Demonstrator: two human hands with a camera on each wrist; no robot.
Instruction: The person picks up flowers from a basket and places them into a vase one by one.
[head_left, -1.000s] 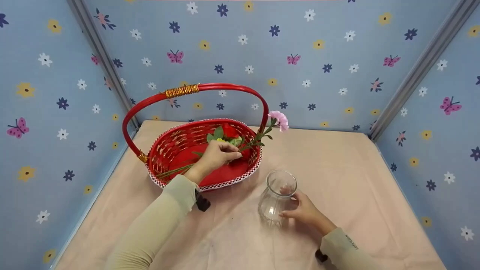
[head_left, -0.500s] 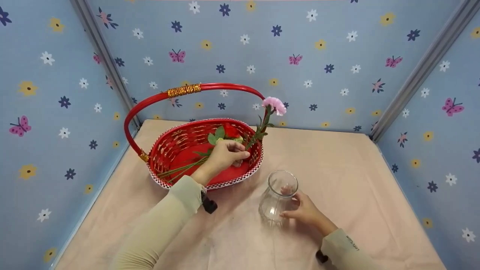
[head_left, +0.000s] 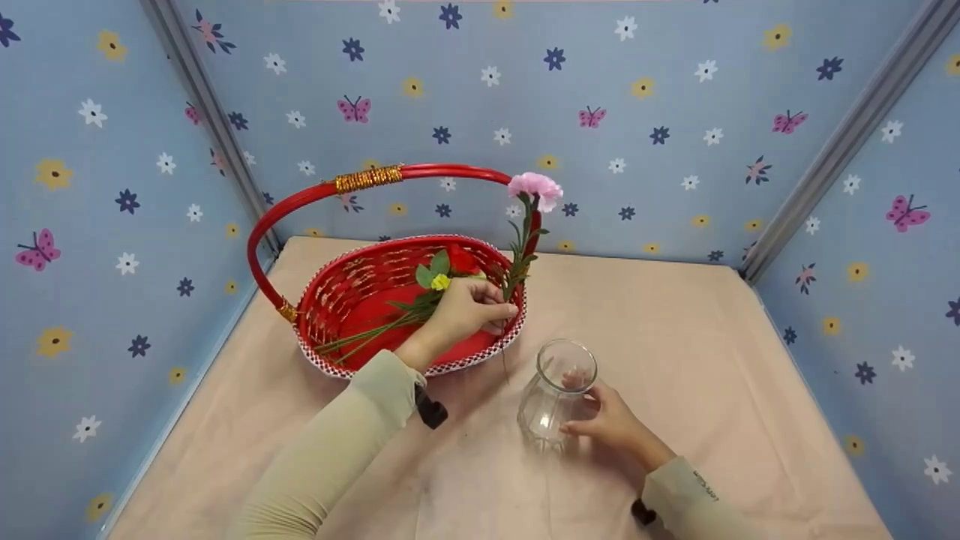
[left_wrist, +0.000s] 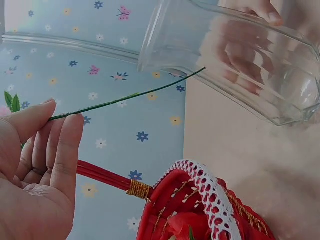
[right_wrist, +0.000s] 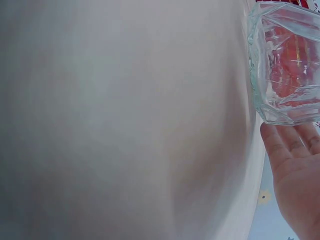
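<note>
Left hand [head_left: 469, 309]: pinches carnation stem [left_wrist: 130, 97] — likely keeping bloom [head_left: 535, 192] upright
Right hand [head_left: 613, 424]: thumb, fingers spread around vase [head_left: 536, 409] — probably steadying it

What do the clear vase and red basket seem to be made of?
The clear vase looks like shiny glass, possibly plastic: transparent, faceted walls with bright highlights. The red basket seems woven from glossy strips, perhaps bamboo or plastic; interlaced bands show.
</note>
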